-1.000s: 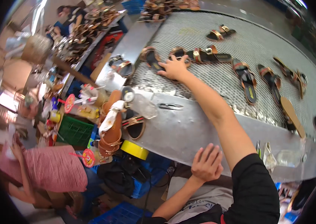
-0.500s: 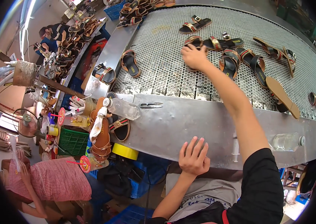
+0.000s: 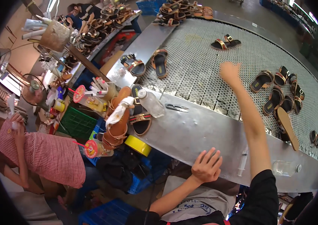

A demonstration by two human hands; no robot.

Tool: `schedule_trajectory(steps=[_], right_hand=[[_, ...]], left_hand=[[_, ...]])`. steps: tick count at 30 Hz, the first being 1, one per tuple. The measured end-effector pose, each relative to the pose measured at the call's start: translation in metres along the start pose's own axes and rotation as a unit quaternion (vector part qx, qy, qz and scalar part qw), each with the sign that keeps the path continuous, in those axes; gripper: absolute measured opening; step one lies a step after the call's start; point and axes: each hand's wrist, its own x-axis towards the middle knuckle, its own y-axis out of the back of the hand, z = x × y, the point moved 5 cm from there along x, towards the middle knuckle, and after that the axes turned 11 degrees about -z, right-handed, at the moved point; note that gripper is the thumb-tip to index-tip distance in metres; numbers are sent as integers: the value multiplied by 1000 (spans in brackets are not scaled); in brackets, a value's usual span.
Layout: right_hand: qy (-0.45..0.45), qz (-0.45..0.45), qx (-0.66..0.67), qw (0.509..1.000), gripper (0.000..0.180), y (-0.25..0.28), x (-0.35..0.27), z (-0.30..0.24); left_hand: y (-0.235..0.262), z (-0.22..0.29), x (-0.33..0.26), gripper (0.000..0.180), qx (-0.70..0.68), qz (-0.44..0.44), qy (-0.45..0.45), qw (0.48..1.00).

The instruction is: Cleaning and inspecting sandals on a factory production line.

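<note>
The right hand [image 3: 229, 72] extends over the mesh surface [image 3: 194, 56] of the table [image 3: 200, 131]. Its fingers appear partly bent. No item is visible in it, but its underside is hidden, so its grip cannot be confirmed; contact with the mesh cannot be determined.

The left hand [image 3: 207, 165] is open and holds nothing visible, fingers spread toward the table's near metal border. This position presumably keeps it out of the right arm's path.

A single sandal [image 3: 224, 44] lies beyond the right hand. A sandal cluster [image 3: 273, 100] lies to the right of that hand, several pieces close together or overlapping. This grouping probably keeps them within reach of one arm. At its near end, an upturned sandal [image 3: 288, 129] exposes its tan sole. Another black sandal [image 3: 160, 64] lies left of the right hand, well apart.

A syringe [image 3: 243, 163] lies between the left hand and the right forearm. The cutting tool [image 3: 177, 108] lies beyond and left of the left hand; both sit on smooth metal, likely for easy pickup.
</note>
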Motion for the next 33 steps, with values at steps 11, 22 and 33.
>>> schedule_trajectory(steps=[11, 22, 33], right_hand=[[266, 210, 138, 931, 39, -3, 27, -267], [132, 167, 66, 975, 30, -18, 83, -71], [-117, 31, -77, 990, 31, -3, 36, 111]], left_hand=[[-6, -2, -4, 25, -77, 36, 11, 996], [-2, 0, -3, 31, -21, -8, 14, 1000], [2, 2, 7, 31, -5, 14, 4, 1000]])
